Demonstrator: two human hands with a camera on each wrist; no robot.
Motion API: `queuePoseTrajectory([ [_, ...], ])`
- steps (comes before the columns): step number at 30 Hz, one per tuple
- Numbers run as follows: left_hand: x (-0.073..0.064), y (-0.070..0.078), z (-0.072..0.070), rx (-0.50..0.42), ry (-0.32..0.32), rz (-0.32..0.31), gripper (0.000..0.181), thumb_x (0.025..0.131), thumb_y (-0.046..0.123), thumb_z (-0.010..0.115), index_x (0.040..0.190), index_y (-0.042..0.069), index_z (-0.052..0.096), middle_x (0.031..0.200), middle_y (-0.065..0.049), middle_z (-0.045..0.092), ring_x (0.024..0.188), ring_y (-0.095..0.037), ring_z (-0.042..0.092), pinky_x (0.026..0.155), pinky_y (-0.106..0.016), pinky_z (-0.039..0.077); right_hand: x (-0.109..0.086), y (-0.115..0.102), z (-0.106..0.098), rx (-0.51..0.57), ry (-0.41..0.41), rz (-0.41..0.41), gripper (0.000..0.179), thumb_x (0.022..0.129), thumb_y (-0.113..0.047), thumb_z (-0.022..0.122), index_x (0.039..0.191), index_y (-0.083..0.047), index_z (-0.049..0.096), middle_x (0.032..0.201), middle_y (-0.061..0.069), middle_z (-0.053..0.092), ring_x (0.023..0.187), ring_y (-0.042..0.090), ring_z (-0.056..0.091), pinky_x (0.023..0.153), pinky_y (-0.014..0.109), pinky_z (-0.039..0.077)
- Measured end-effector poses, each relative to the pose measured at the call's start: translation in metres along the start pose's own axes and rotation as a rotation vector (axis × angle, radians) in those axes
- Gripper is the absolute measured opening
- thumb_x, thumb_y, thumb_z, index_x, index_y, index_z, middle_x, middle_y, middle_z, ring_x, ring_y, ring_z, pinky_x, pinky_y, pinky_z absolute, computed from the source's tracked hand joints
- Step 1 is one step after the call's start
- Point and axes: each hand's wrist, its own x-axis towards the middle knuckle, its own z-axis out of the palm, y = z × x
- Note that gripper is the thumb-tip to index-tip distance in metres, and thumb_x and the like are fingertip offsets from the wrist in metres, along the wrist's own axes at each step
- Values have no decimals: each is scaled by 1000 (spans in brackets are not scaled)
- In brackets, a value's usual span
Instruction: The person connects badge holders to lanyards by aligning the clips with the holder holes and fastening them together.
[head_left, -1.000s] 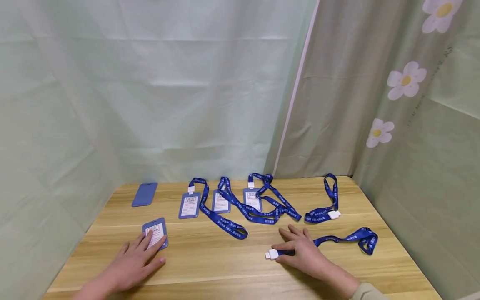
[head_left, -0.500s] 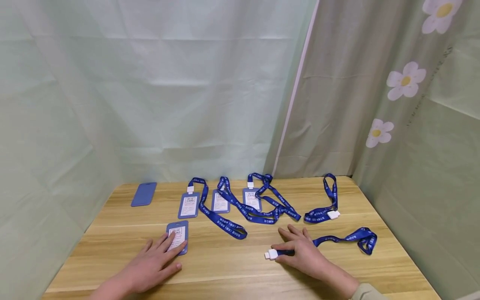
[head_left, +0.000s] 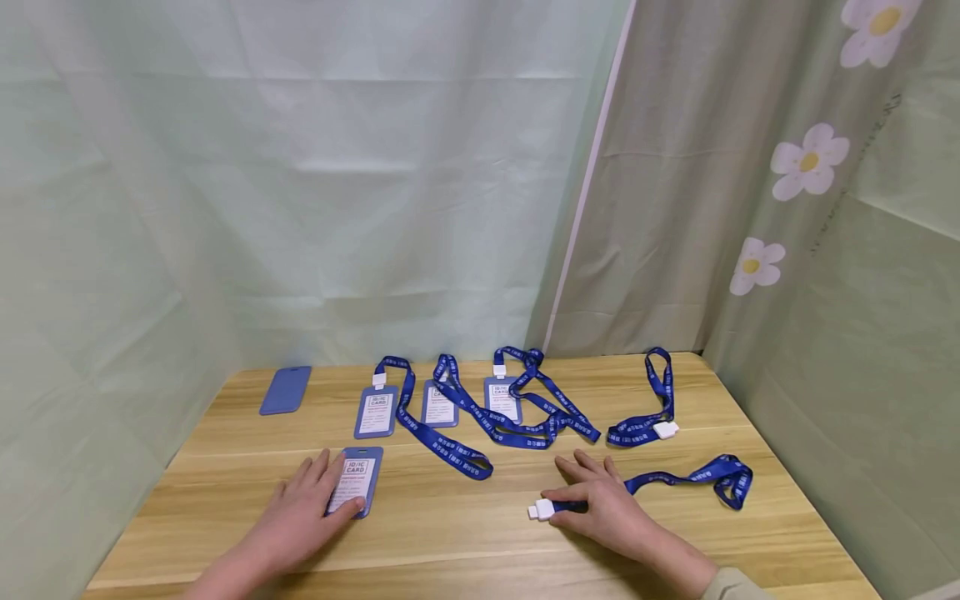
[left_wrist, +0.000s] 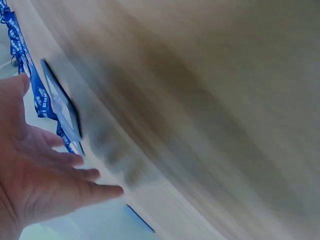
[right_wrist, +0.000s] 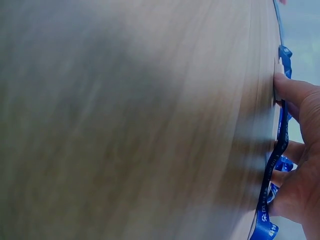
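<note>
My left hand [head_left: 296,517] lies low over the table beside a blue badge holder [head_left: 362,473] with a white printed card. Its index finger runs along the holder's left edge, and the thumb reaches over the lower right corner. In the left wrist view, the fingers of this hand [left_wrist: 55,170] look extended and spread, with the badge holder [left_wrist: 62,105] just past them. My right hand [head_left: 607,507] pinches a blue lanyard [head_left: 701,477] between thumb and index finger, right behind its white plastic clip [head_left: 543,510]. The clip points left, towards the holder; the strap trails away to the right.
Three badge holders, including the leftmost one [head_left: 375,412], lie at the back with lanyards around them. A plain blue holder [head_left: 286,390] sits back left. Another loose lanyard [head_left: 641,429] with a white clip lies back right. Curtains [head_left: 375,183] surround the wooden table [head_left: 450,558].
My left hand has slid the badge holder to the right across the table, then moved its fingers from the card's face to the holder's edges. The right hand stays in place with the lanyard.
</note>
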Motion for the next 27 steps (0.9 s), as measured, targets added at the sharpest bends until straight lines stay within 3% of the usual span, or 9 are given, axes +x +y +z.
queuePoseTrajectory([
  [4,8,4,3,39,-14,-69,103,93,80,42,155,-3,38,158,-38,26,141,-64,20,103,-85,16,0,1,0,-5,-7,10,34,88,-47,78,120,-35,78,155,11,49,148,46,29,111,80,7],
  [8,8,6,6,68,-18,-66,100,92,81,41,154,3,43,158,-37,27,142,-64,19,104,-85,13,0,2,1,1,-8,10,34,88,-47,78,120,-34,78,155,11,48,149,46,28,111,80,6],
  [14,5,5,6,79,-4,20,75,98,65,52,153,14,50,158,-34,30,144,-61,20,107,-83,11,-1,0,0,6,-1,5,35,89,-49,77,120,-33,78,155,12,49,148,47,29,111,80,6],
  [20,7,6,2,11,-102,139,61,101,50,57,156,23,47,163,-26,29,148,-55,18,112,-78,11,-1,0,-2,0,-11,18,35,89,-49,77,120,-34,78,155,11,48,149,45,28,112,78,6],
  [23,8,8,1,-7,-119,195,59,102,46,57,157,27,44,165,-21,26,151,-51,16,114,-76,9,-1,0,-1,-1,-14,23,35,89,-48,77,121,-34,78,156,11,48,149,45,27,113,78,5],
  [27,5,12,2,-12,-69,193,70,99,58,57,158,25,42,165,-20,27,150,-49,19,114,-76,11,-1,0,0,4,-15,18,35,88,-48,78,121,-33,78,155,12,49,148,46,28,112,79,5],
])
